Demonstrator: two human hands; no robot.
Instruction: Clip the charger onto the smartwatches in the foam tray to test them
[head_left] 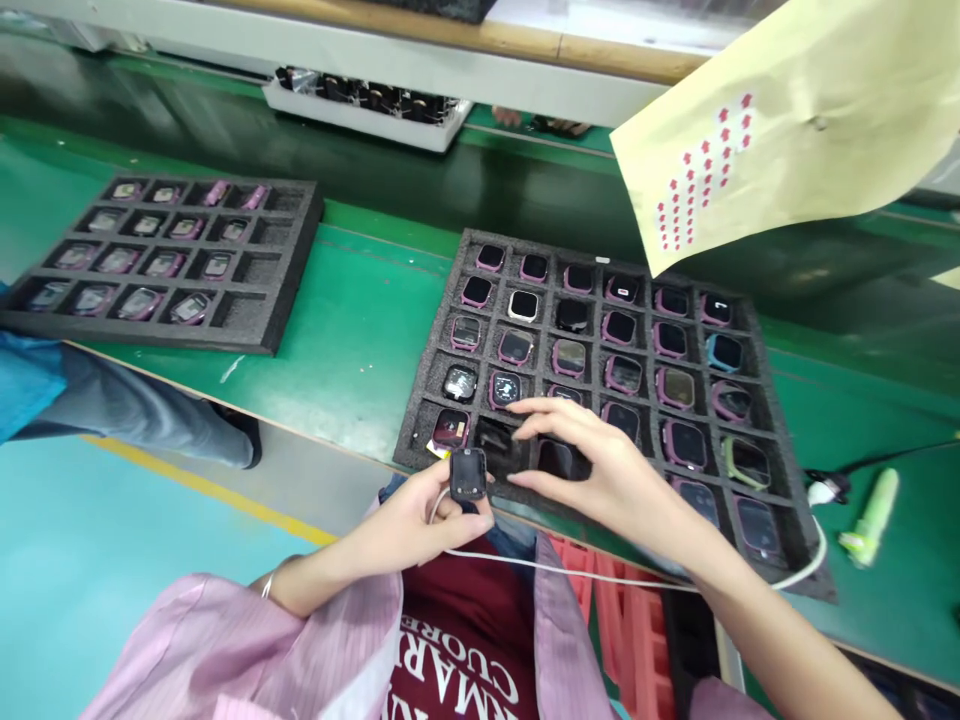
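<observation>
My left hand (pixel 435 515) holds a small black square device (pixel 468 474) between thumb and fingers, just past the near edge of the right-hand foam tray (pixel 465 245). A white cable (pixel 577 574) runs from my left hand to the right, over the tray's near right corner. My right hand (pixel 577 450) is over the tray's front rows, fingers apart and nothing between them. Beneath it, some compartments are partly hidden. Square watches, mostly purple-framed, fill many compartments; one is pale (pixel 523 305) and one blue (pixel 724 351).
Another foam tray (pixel 289 270) of purple watches lies at left on the green bench (pixel 360 320). A yellow sheet with red arrows (pixel 787 130) hangs at upper right. A green marker-like object (pixel 871 518) lies at right. A person's leg (pixel 172 410) shows at left.
</observation>
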